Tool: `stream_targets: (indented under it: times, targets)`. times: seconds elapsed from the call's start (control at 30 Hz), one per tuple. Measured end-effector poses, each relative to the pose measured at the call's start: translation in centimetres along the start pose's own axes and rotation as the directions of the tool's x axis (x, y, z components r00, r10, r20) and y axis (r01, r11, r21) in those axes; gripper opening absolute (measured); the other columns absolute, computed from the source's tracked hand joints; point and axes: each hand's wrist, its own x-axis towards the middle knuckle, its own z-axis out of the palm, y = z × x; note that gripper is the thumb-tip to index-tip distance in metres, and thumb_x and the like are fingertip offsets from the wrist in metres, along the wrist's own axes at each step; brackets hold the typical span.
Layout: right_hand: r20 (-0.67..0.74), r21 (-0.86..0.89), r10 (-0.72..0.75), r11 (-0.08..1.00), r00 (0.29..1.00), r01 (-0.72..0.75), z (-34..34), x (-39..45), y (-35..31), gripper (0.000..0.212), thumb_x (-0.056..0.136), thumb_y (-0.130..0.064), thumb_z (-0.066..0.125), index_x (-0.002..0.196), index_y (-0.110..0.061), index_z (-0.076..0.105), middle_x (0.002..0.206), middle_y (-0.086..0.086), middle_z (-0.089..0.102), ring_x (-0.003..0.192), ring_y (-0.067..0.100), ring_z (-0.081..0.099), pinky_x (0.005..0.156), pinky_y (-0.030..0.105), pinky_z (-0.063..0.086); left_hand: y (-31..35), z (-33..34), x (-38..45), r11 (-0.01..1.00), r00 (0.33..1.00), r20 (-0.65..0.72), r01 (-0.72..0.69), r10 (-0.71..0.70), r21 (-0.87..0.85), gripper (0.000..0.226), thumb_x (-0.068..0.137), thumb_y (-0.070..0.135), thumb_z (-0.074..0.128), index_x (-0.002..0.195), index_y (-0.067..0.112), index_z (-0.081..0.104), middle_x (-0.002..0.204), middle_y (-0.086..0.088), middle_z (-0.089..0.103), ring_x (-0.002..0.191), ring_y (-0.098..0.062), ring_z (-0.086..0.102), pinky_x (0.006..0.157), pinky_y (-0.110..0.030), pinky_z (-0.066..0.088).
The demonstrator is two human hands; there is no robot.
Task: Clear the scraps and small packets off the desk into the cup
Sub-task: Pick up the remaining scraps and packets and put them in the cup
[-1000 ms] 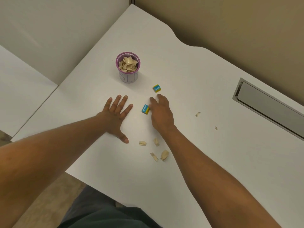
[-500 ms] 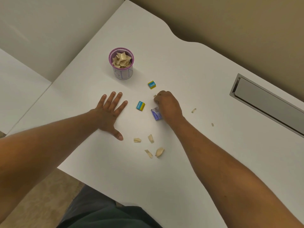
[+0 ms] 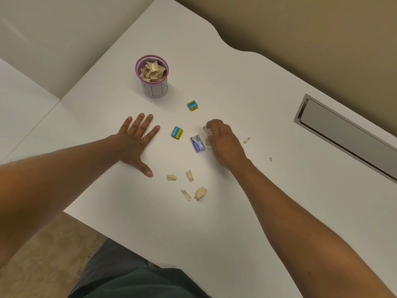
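Observation:
A purple-rimmed cup (image 3: 154,91) stuffed with tan paper scraps stands at the back of the white desk (image 3: 236,211). Two blue-and-yellow packets lie near it, one (image 3: 192,105) farther back and one (image 3: 177,132) by my left fingertips. A purple packet (image 3: 197,143) lies right beside my right hand (image 3: 223,143), whose fingers curl around tan scraps (image 3: 207,136). My left hand (image 3: 134,138) lies flat on the desk, fingers spread. Several loose scraps (image 3: 189,183) lie nearer to me, and two small ones (image 3: 246,140) lie to the right.
A grey metal cable slot (image 3: 343,134) is recessed in the desk at the right. A tan partition wall runs behind the desk. A second white desk surface (image 3: 19,108) adjoins on the left. The desk's front edge curves near my lap.
My right hand moved right off the blue-and-yellow packet and curled its fingers onto tan scraps, uncovering the purple packet. My left hand stayed flat.

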Motion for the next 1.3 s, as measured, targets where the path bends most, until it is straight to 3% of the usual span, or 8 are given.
stream_targets:
  times: [0.13,0.37,0.47,0.57,1.0,1.13,1.23,1.3]
  targets:
    - [0.028,-0.074,0.039,0.997,0.999,-0.037,1.0,-0.4,-0.5,0.058,0.092,-0.003,0.047,0.149,-0.012,0.040,0.146,0.008,0.048,0.121,0.031,0.050,0.091,0.042,0.051,0.1,-0.2,-0.1,1.000,1.000,0.012,0.011,-0.012,0.007,0.160,0.034,0.117,0.029,0.133,0.028,-0.059,0.136,-0.007,-0.070,0.145,-0.037,-0.049,0.125,-0.060,-0.019]
    - [-0.080,-0.088,0.168,0.981,0.983,-0.175,1.4,-3.4,0.3,0.043,0.090,-0.001,0.051,0.133,-0.008,0.057,0.143,0.009,0.052,0.122,0.032,0.051,0.086,0.040,0.054,0.4,-0.1,-0.2,0.999,0.999,0.006,0.034,-0.034,0.034,0.160,0.027,0.118,0.020,0.132,0.028,-0.060,0.135,-0.007,-0.070,0.145,-0.035,-0.048,0.125,-0.058,-0.018]
    - [-0.084,-0.098,0.067,0.992,0.994,-0.076,1.2,-2.5,0.1,0.052,0.099,-0.009,0.045,0.151,-0.012,0.041,0.158,0.010,0.038,0.139,0.035,0.040,0.108,0.041,0.044,0.4,-0.3,-0.3,0.999,0.999,0.021,0.035,-0.036,0.031,0.160,0.031,0.118,0.028,0.133,0.029,-0.060,0.133,-0.005,-0.072,0.134,-0.030,-0.057,0.125,-0.058,-0.019]
    - [0.112,-0.211,-0.064,0.974,0.992,0.087,1.7,-1.5,0.1,0.056,0.104,-0.016,0.034,0.159,-0.016,0.023,0.168,0.007,0.016,0.153,0.034,0.018,0.121,0.046,0.027,0.5,-0.5,-0.4,0.999,0.999,0.041,0.033,-0.034,0.040,0.161,0.032,0.117,0.030,0.134,0.029,-0.058,0.134,-0.005,-0.071,0.135,-0.029,-0.056,0.125,-0.058,-0.019]
    - [-0.068,0.003,0.104,0.995,0.992,-0.104,2.7,-8.5,2.4,0.038,0.107,-0.022,0.046,0.142,-0.011,0.056,0.154,0.008,0.047,0.147,0.027,0.039,0.124,0.035,0.027,0.7,-0.8,-0.5,0.998,0.997,0.071,0.038,-0.041,0.044,0.163,0.032,0.118,0.028,0.137,0.026,-0.057,0.140,-0.009,-0.067,0.143,-0.035,-0.050,0.124,-0.058,-0.020]
    - [-0.331,0.059,0.269,0.963,0.905,-0.264,1.4,-9.7,4.8,0.038,0.105,-0.025,0.046,0.140,-0.015,0.054,0.152,0.008,0.047,0.145,0.027,0.039,0.120,0.046,0.030,0.8,-0.7,-0.5,0.998,0.997,0.067,0.036,-0.039,0.042,0.162,0.032,0.117,0.026,0.138,0.026,-0.056,0.140,-0.008,-0.067,0.145,-0.035,-0.049,0.124,-0.057,-0.019]
    - [-0.245,0.153,0.639,0.768,0.729,-0.622,1.0,-10.2,7.2,0.062,0.106,-0.047,0.034,0.157,-0.012,0.026,0.167,0.009,0.020,0.156,0.031,0.011,0.125,0.055,0.013,0.8,-0.7,-0.6,0.999,0.997,0.065,0.037,-0.039,0.037,0.162,0.033,0.117,0.028,0.137,0.026,-0.056,0.138,-0.007,-0.069,0.145,-0.034,-0.049,0.124,-0.057,-0.019]
    - [-0.142,0.215,0.713,0.699,0.687,-0.682,1.5,-10.4,8.0,0.075,0.104,-0.055,0.029,0.160,-0.008,0.011,0.170,0.011,0.006,0.157,0.029,-0.001,0.127,0.053,0.007,0.9,-0.7,-0.6,0.999,0.997,0.069,0.031,-0.033,0.028,0.162,0.034,0.116,0.030,0.137,0.026,-0.056,0.137,-0.006,-0.070,0.143,-0.033,-0.051,0.124,-0.057,-0.020]
